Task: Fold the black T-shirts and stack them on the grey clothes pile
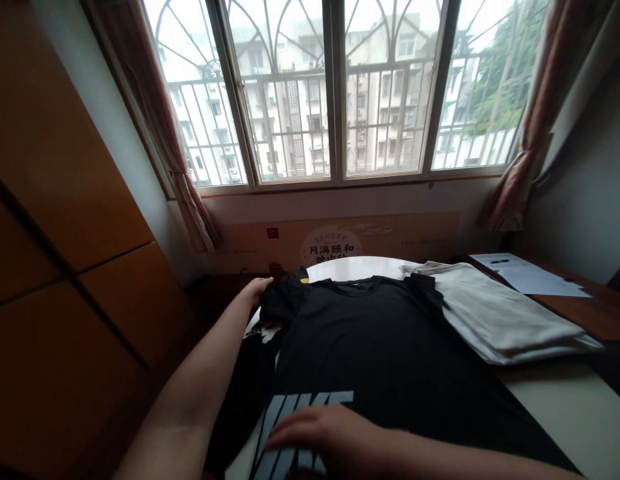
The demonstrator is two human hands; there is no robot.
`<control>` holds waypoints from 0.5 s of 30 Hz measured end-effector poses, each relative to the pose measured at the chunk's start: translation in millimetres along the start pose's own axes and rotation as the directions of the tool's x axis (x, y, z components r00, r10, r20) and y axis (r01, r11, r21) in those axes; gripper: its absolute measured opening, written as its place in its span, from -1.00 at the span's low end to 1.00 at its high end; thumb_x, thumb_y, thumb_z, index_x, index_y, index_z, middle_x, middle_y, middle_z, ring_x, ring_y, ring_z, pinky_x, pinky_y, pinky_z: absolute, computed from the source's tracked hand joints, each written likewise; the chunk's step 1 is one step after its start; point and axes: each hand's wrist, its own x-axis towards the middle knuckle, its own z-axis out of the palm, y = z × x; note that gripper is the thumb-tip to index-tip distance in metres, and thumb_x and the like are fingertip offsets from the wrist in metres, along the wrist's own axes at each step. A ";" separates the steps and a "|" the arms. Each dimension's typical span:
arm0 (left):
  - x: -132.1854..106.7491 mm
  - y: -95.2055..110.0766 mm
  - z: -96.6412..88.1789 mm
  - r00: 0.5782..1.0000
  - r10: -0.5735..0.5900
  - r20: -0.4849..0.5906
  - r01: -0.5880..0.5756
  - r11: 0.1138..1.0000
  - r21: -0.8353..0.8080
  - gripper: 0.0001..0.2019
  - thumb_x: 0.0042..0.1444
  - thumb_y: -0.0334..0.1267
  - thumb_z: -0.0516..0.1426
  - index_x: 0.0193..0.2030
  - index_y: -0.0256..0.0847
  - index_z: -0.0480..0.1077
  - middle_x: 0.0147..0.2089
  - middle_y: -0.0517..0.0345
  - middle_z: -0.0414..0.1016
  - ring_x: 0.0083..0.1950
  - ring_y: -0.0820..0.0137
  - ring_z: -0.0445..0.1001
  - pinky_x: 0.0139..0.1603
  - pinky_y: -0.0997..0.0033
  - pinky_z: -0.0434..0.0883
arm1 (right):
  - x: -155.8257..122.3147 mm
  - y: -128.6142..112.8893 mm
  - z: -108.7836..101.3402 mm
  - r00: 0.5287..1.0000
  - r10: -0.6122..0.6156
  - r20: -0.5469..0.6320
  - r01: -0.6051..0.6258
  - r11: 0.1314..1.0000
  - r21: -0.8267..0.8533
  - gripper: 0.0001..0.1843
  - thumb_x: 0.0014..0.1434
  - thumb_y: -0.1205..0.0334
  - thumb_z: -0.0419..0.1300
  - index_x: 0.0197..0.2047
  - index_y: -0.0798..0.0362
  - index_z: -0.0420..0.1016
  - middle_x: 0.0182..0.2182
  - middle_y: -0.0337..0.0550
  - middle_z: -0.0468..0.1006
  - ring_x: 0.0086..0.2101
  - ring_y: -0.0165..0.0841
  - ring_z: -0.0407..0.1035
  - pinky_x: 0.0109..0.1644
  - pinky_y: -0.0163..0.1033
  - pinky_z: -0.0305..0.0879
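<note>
A black T-shirt (390,347) lies spread on a white table, its collar toward the window and a large grey letter print near me. My left hand (260,288) reaches to the far left and is closed on the outer edge of its left sleeve; part of the fingers is hidden. Low in the view, my right hand (330,433) is over the grey print, fingers stretched out to the left and holding nothing I can see. Another dark garment (245,393) with white lettering lies beside the shirt, partly behind my left arm.
A stack of folded white cloth (510,310) lies on the table's right side. Beyond it, papers (535,275) with a dark pen rest on a brown wooden surface. A printed cardboard panel (390,237) stands below the barred window. Wooden cabinet doors (65,267) rise at left.
</note>
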 end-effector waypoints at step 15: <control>-58.9 30.3 -1.2 0.960 0.159 0.230 -0.078 0.942 -0.327 -0.76 0.05 -0.25 0.32 -0.16 -0.24 0.43 -0.31 0.09 0.59 -0.40 0.41 0.56 -0.42 0.50 0.49 | 130.1 155.3 -70.3 0.637 0.723 -0.269 -0.018 0.362 0.932 -0.74 0.22 0.02 0.21 -0.09 -0.04 0.44 -0.17 -0.14 0.55 -0.11 -0.28 0.47 -0.06 -0.16 0.43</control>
